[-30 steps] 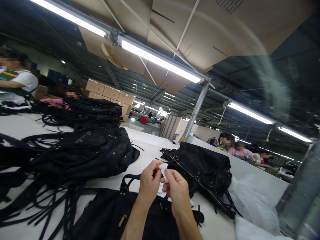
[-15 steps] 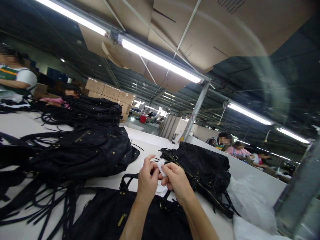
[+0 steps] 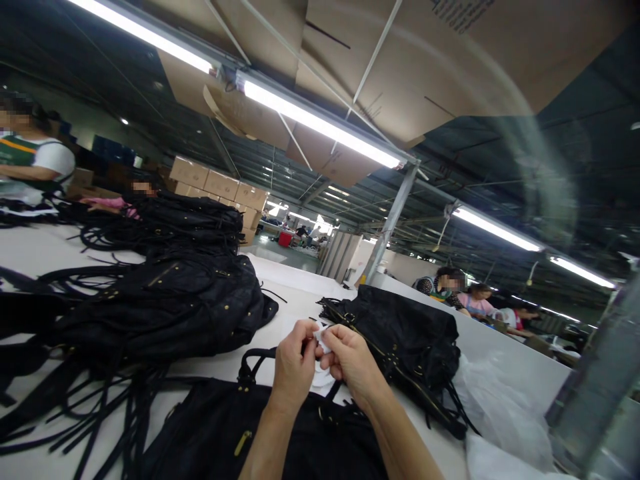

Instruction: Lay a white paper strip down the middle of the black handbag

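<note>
A small white paper-like piece (image 3: 323,340) is pinched between the thumb and fingers of my right hand (image 3: 353,357). My left hand (image 3: 295,360) is closed too, its thumb and forefinger meeting at the left edge of the same piece. Just below my fingers more white material (image 3: 321,379) shows, partly hidden by the hands. Both forearms reach over a black handbag (image 3: 210,427) with brass-coloured zips and upright handles. Right of my hands, a second black bag (image 3: 405,327) lies on the white table (image 3: 287,293).
Black bags (image 3: 165,300) with long trailing straps are piled at the left. Clear plastic bags (image 3: 500,393) lie at the right. A metal post (image 3: 393,223) rises beyond the table. Co-workers sit at both sides, and cardboard boxes (image 3: 220,183) are stacked behind.
My left fingers, raised and spread earlier, have curled down onto the white piece's edge. My right hand keeps its pinch in nearly the same place.
</note>
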A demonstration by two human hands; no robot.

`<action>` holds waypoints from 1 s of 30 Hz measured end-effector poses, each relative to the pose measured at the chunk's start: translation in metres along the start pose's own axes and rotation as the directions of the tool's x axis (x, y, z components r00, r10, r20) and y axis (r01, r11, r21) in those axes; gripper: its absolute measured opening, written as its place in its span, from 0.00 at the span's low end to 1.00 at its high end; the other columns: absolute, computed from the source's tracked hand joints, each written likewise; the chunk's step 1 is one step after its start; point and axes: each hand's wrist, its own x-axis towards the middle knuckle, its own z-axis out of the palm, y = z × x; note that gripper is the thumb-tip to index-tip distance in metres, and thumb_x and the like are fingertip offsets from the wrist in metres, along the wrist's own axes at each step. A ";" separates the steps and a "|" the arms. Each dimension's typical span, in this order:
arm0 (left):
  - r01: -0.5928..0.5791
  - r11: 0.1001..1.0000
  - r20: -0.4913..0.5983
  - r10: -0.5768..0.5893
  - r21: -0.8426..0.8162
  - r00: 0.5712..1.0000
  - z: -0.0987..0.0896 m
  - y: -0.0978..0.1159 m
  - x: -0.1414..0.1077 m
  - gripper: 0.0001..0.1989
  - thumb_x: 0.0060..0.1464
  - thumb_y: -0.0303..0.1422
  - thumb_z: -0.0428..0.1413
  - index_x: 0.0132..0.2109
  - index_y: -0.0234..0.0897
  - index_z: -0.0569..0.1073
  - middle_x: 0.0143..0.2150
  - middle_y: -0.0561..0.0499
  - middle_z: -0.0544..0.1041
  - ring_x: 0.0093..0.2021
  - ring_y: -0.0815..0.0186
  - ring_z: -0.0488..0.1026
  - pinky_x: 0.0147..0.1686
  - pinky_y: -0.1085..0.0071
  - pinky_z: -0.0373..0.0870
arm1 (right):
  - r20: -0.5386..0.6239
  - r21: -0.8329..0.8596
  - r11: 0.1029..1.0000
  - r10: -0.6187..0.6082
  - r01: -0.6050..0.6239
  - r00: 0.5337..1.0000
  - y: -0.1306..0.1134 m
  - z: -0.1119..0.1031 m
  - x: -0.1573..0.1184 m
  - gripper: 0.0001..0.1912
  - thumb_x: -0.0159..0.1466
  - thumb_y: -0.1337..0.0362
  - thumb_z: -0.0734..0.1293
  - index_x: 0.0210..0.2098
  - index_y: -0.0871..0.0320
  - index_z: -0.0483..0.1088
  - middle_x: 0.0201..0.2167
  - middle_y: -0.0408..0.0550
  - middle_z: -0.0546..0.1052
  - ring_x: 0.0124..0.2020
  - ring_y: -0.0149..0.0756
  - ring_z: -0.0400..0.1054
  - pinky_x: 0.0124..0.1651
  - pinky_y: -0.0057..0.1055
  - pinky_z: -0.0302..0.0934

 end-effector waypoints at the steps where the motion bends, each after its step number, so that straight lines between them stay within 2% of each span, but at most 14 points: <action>1: 0.000 1.000 0.003 0.000 0.000 1.000 0.000 0.001 0.000 0.10 0.55 0.25 0.46 0.40 0.40 0.69 0.27 0.57 0.71 0.27 0.69 0.70 0.31 0.74 0.65 | -0.001 0.010 1.000 -0.005 0.005 1.000 0.001 0.000 0.000 0.24 0.50 0.46 0.73 0.30 0.60 0.66 0.23 0.44 0.75 0.17 0.25 0.66 0.15 0.18 0.46; 5: 0.008 1.000 -0.003 -0.008 -0.004 1.000 0.000 0.000 -0.001 0.09 0.55 0.25 0.46 0.39 0.40 0.69 0.26 0.57 0.71 0.27 0.69 0.70 0.31 0.74 0.65 | -0.010 0.027 0.999 -0.024 0.025 1.000 0.003 0.002 0.001 0.24 0.50 0.46 0.74 0.31 0.59 0.65 0.23 0.43 0.75 0.17 0.25 0.66 0.15 0.18 0.46; 9: 0.041 0.999 -0.043 -0.042 -0.021 0.998 0.001 -0.001 -0.002 0.09 0.56 0.27 0.46 0.44 0.40 0.66 0.28 0.57 0.72 0.28 0.68 0.72 0.32 0.73 0.67 | -0.012 -0.007 1.000 -0.031 0.030 0.999 -0.002 0.004 -0.001 0.24 0.48 0.46 0.74 0.29 0.60 0.66 0.22 0.42 0.74 0.15 0.24 0.63 0.14 0.18 0.44; 14: 0.044 0.999 -0.006 -0.044 -0.018 0.999 0.000 0.002 0.000 0.08 0.55 0.26 0.46 0.38 0.41 0.68 0.26 0.58 0.71 0.27 0.69 0.71 0.31 0.74 0.66 | -0.039 0.010 1.000 -0.023 0.023 0.999 0.001 0.004 0.002 0.23 0.49 0.48 0.74 0.30 0.59 0.65 0.21 0.42 0.74 0.16 0.25 0.64 0.15 0.18 0.45; 19: 0.038 0.999 0.015 -0.038 -0.010 0.999 -0.002 0.003 0.001 0.09 0.54 0.25 0.46 0.37 0.41 0.69 0.25 0.57 0.72 0.27 0.69 0.72 0.31 0.74 0.66 | -0.046 0.076 0.995 0.074 -0.070 0.996 0.000 0.001 0.005 0.29 0.49 0.41 0.72 0.36 0.58 0.66 0.21 0.42 0.74 0.16 0.28 0.65 0.15 0.19 0.45; 21: 0.034 0.999 0.016 -0.034 -0.001 0.999 -0.002 0.003 0.001 0.09 0.54 0.26 0.46 0.37 0.41 0.69 0.27 0.56 0.73 0.28 0.68 0.72 0.32 0.74 0.66 | 0.004 -0.019 0.998 0.067 -0.066 0.998 -0.007 -0.003 0.006 0.27 0.51 0.40 0.70 0.35 0.58 0.67 0.19 0.40 0.71 0.14 0.26 0.62 0.15 0.19 0.42; 25: 0.016 0.999 0.015 -0.017 0.033 1.000 -0.003 0.004 0.002 0.09 0.55 0.26 0.45 0.37 0.41 0.69 0.31 0.54 0.74 0.31 0.67 0.72 0.34 0.73 0.65 | 0.080 -0.263 0.963 -0.045 0.064 0.996 -0.024 -0.012 0.006 0.19 0.52 0.48 0.72 0.27 0.59 0.70 0.14 0.34 0.60 0.14 0.21 0.49 0.16 0.20 0.37; 28: 0.010 0.998 0.037 -0.012 0.062 0.999 -0.004 0.004 0.001 0.09 0.57 0.26 0.45 0.38 0.41 0.69 0.31 0.55 0.74 0.31 0.67 0.72 0.34 0.73 0.64 | 0.098 -0.295 0.952 -0.056 0.083 0.994 -0.029 -0.014 0.011 0.15 0.50 0.53 0.72 0.23 0.59 0.70 0.15 0.35 0.60 0.17 0.22 0.45 0.18 0.21 0.35; 30: 0.004 0.997 0.060 -0.009 0.082 0.998 -0.004 0.003 0.000 0.10 0.57 0.26 0.46 0.40 0.41 0.69 0.31 0.54 0.75 0.32 0.66 0.73 0.34 0.72 0.64 | 0.062 -0.286 0.951 -0.107 0.120 0.992 -0.029 -0.013 0.018 0.14 0.49 0.54 0.71 0.20 0.58 0.69 0.15 0.36 0.60 0.17 0.23 0.46 0.18 0.22 0.36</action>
